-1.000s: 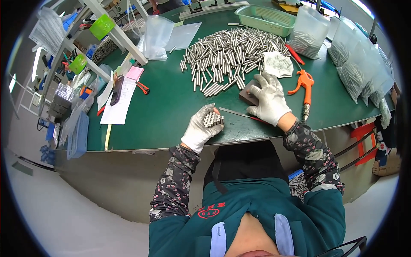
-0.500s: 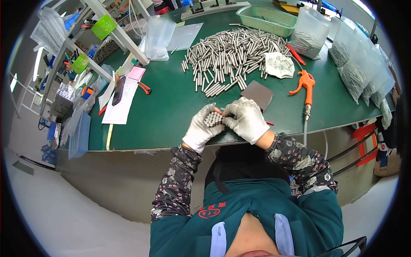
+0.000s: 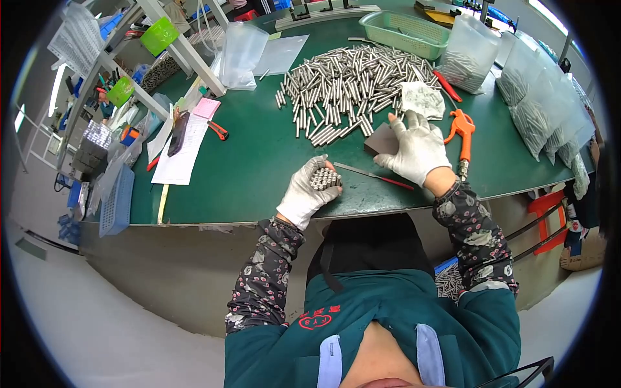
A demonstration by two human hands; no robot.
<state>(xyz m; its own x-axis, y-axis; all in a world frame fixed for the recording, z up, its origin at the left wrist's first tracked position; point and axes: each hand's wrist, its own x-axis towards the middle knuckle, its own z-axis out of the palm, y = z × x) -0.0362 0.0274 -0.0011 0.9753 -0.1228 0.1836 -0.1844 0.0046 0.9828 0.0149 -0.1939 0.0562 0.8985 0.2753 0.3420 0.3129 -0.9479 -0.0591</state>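
Note:
My left hand (image 3: pixel 306 189), in a white fingerless-tipped glove, is closed around an upright bundle of short metal pins (image 3: pixel 325 179), their round ends facing up. To the right, my gloved right hand (image 3: pixel 419 149) lies over a brownish-grey block (image 3: pixel 382 140) with its fingers spread. The thumb is at the block's near edge and the fingers reach past its far side; part of the block is hidden under the hand. Between the hands lies a slim tool with a thin grey blade and a red handle (image 3: pixel 396 183). A large heap of loose metal pins (image 3: pixel 356 84) spreads beyond.
An orange air gun (image 3: pixel 462 132), a white cloth (image 3: pixel 422 100) and red-handled pliers (image 3: pixel 447 86) lie at the right. Pin-filled plastic bags (image 3: pixel 530 107) line the right edge. A green basket (image 3: pixel 404 35) stands behind. Papers (image 3: pixel 183 152), a phone (image 3: pixel 178 134) and a cutter (image 3: pixel 218 131) lie left.
My right hand has left the pin bundle and moved right and away from me, onto the block. The slim red-handled tool is now uncovered. My left hand keeps its hold on the bundle.

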